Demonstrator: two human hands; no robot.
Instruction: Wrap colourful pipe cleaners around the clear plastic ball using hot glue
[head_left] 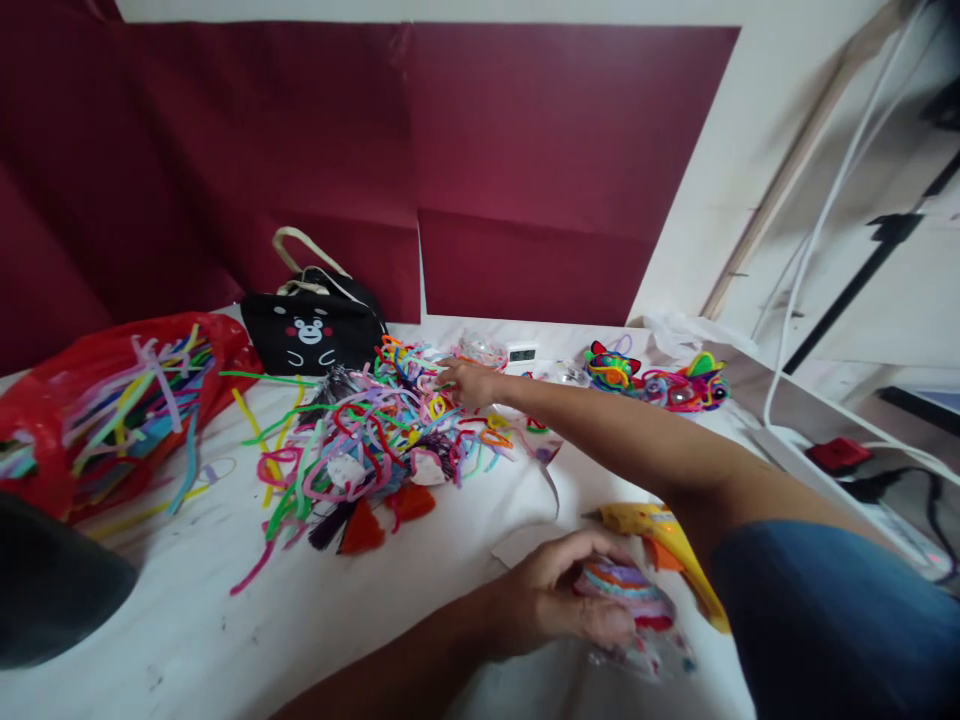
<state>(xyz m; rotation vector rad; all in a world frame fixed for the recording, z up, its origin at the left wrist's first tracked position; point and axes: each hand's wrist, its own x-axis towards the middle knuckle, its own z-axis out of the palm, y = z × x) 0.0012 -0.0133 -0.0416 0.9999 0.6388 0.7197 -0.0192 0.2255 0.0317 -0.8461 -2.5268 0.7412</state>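
My left hand (559,598) is closed around a striped pipe-cleaner craft (621,588), with purple, blue, pink and red rows over what looks like clear plastic. My right arm stretches across to a tangled pile of pipe cleaners (375,430), and my right hand (471,384) rests at the pile's back right side. Its fingers are bent down among the strands; what they pinch, if anything, is hidden. A yellow glue gun (660,530) lies under my right forearm, just beyond the held craft. Orange-red felt-like pieces (363,528) and dark tassels lie at the pile's front.
On the left lies a red plastic bag (240,340) of pipe cleaners, with a dark rounded object (56,590) in front. A black bear-faced bag (311,335) stands behind the pile. Colourful finished-looking crafts (611,368) and a small digital display (522,354) sit at the back.
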